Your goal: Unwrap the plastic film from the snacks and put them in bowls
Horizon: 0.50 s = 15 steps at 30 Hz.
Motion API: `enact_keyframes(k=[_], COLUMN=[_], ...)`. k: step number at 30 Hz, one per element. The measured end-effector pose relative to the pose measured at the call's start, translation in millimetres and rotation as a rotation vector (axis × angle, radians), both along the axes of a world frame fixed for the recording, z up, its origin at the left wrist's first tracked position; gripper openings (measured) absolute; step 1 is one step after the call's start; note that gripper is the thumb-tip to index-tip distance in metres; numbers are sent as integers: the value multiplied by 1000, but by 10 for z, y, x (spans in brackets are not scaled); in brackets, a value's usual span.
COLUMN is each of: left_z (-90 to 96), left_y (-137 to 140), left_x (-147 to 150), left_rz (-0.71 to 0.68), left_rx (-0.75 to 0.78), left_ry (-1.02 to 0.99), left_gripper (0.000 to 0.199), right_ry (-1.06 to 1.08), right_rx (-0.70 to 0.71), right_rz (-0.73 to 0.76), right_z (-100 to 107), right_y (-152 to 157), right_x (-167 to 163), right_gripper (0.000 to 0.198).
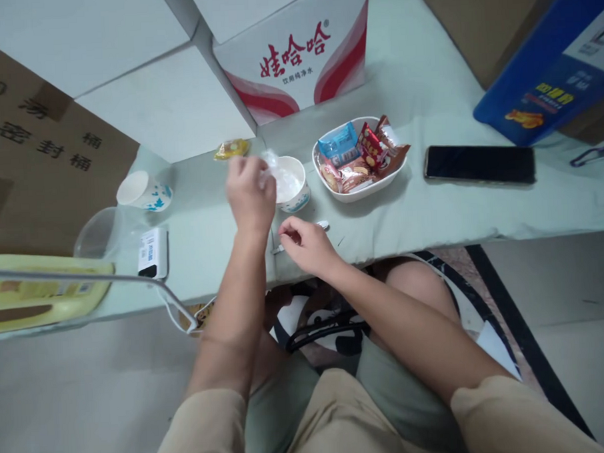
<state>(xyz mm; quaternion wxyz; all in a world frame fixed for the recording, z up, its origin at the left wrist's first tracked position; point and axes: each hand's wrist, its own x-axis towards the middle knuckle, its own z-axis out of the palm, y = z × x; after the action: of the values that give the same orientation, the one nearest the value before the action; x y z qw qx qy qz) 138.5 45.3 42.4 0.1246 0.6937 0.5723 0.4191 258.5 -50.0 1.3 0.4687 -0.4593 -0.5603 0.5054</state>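
Shirt (340, 418) nearest, hands (309, 247) curl, left (252, 192) pinching (seemingly) clear plastic (271, 161).

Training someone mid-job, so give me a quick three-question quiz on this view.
1. Which of the person's hands is nearer the yellow packet?
2. True or false: the phone lies to the right of the snack bowl.
3. Fill in: seen from the person's seat, the red-and-white box stands ___ the bowl.

Key: 1. the left hand; 2. true; 3. behind.
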Motion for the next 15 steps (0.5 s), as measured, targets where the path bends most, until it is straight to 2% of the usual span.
enact_keyframes(k=[2, 5, 10, 12, 13, 15], left_z=[51, 117, 186, 110, 45, -114], left_y=[159, 352, 618, 714, 758, 828], left_x=[112, 110, 88, 143, 176, 234], left_rz=[-136, -307, -564, -591, -582, -511], left_rx=[-209, -472, -913, -936, -888, -691], left_ry=[197, 476, 546, 594, 609, 511], left_gripper=[20, 24, 9, 12, 15, 20], right_ry=[-20, -30, -30, -38, -42, -48], right_rx=[1, 16, 29, 39, 43, 46], right_rz=[2, 6, 18, 24, 25, 27], right_z=[12, 38, 52, 45, 40, 32], right_y=[4, 2, -12, -9, -5, 8], right_x=[22, 55, 69, 65, 63, 62], right_gripper=[6, 7, 7, 7, 7, 7])
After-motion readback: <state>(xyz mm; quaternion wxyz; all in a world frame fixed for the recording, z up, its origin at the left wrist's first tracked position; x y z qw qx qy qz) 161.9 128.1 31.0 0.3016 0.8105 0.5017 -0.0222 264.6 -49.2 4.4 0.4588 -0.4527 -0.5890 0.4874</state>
